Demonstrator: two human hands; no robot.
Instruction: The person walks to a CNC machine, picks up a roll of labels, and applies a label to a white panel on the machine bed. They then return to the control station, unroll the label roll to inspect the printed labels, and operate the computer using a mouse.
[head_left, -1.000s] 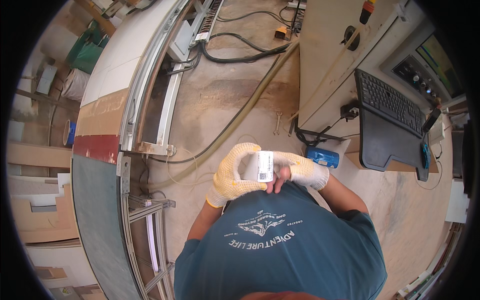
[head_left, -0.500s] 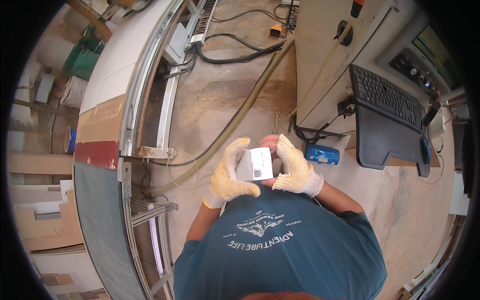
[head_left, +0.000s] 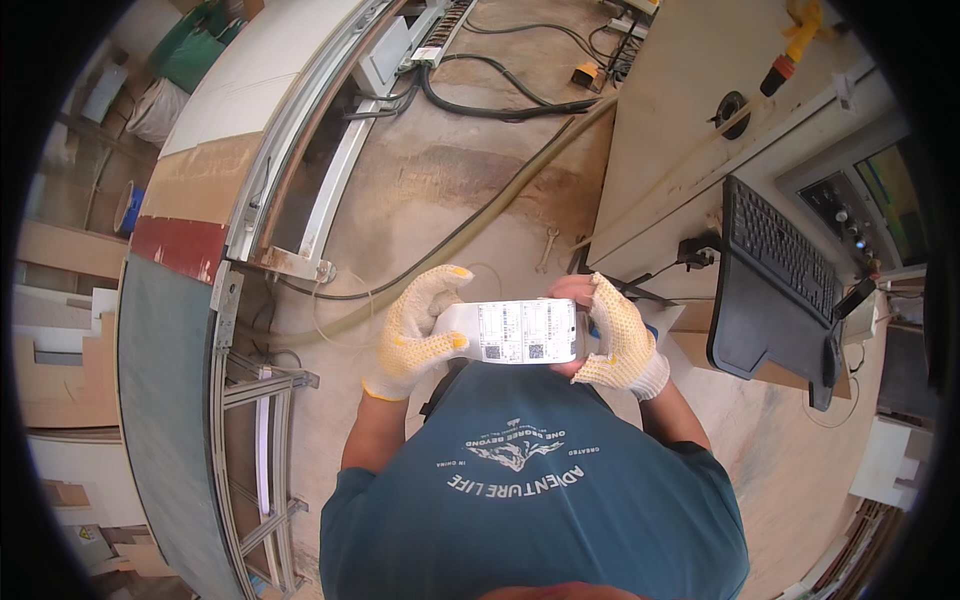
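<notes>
A white strip of printed labels (head_left: 525,332) stretches between my hands in front of my chest. Its left end curves up into my left hand (head_left: 413,330), whose gloved thumb and fingers close on it; whether it winds into a roll there is hard to see. My right hand (head_left: 622,338) grips the strip's right end with bare fingertips that poke out of the glove. Both gloves are white knit with yellow dots. Small printed blocks and square codes cover the labels' upper side.
To the right, a machine cabinet (head_left: 680,130) carries a black keyboard (head_left: 785,245) on a tray. A long workbench (head_left: 170,400) with a metal rail runs along the left. Hoses and cables (head_left: 480,215) cross the floor ahead, near a wrench (head_left: 547,250).
More of the label strip shows between my hands, two labels across instead of one. My left hand has shifted left and my right hand slightly right. The view has turned a little.
</notes>
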